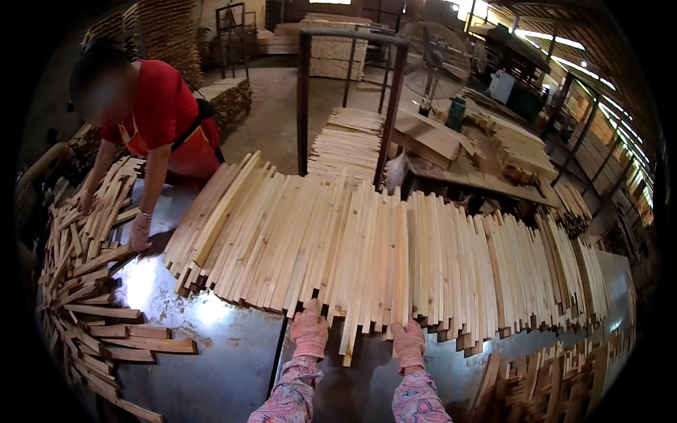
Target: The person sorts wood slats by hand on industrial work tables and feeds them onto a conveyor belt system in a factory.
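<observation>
"Two hands were listed at lower centre. Particulars?"

"Left hand (pixel 309 333), pink knitted glove; right hand (pixel 409 345), pink knitted glove, set apart from it. Both wore patterned pink-and-blue sleeves (pixel 288 395)."

"Grip?"

"Left: fingers bent up against the near ends of the strips. Right: thumb and fingers at the ends likewise. Whether either was closed round a strip, I could not tell; the fingers were partly hidden."

"And the strips?"

"One long row of pale, narrow wooden strips (pixel 367 261), across the middle of the frame, on a grey sheet-metal table (pixel 233 352). Near ends uneven; one pale jutting strip (pixel 348 345) stood out between the hands."

"Reason for the arrangement?"

"By my judgement, side by side so that each piece showed its face; hands at the ends, probably, because several strips could be pressed or steadied there together."

"Remainder?"

"One loose heap of short brown wooden strips (pixel 151 345), left of frame, crossing at many angles. One co-worker in a red top (pixel 163 95), upper left, a gloved hand (pixel 139 233) lowered beside the heap, its grip unclear. One dark metal frame (pixel 352 33), upper centre."
</observation>
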Motion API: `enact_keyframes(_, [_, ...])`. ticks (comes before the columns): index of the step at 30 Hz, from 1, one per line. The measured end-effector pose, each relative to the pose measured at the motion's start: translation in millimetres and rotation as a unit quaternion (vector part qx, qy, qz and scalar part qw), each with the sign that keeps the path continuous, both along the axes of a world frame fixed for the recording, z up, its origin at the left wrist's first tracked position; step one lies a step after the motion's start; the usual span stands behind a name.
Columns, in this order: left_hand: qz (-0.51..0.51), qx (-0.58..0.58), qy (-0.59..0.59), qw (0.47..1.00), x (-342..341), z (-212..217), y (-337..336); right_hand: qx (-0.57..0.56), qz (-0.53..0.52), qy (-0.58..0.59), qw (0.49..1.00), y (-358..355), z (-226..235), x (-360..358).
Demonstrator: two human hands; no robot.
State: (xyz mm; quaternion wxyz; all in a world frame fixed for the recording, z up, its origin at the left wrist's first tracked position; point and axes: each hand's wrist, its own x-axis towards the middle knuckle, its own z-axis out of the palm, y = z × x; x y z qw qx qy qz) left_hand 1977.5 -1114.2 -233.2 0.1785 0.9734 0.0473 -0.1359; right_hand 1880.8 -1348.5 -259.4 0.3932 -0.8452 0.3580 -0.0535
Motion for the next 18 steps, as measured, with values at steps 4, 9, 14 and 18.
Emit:
enact_keyframes(4, [-0.003, -0.062, -0.079, 0.995, -30, -10, 13, 0.040, 0.008, 0.040, 0.998, 1, 10, -28])
enact_keyframes(9, [-0.002, -0.055, -0.057, 0.997, -162, -25, 83, 0.006, 0.060, 0.095, 0.994, 52, 11, -169])
enact_keyframes(14, [0.037, -0.079, -0.011, 0.996, -350, -11, 150, 0.184, 0.020, 0.080, 0.979, 117, 78, -335])
enact_keyframes(18, [0.003, -0.114, 0.156, 0.981, -435, 30, 210, 0.247, -0.028, 0.057, 0.967, 148, 68, -440])
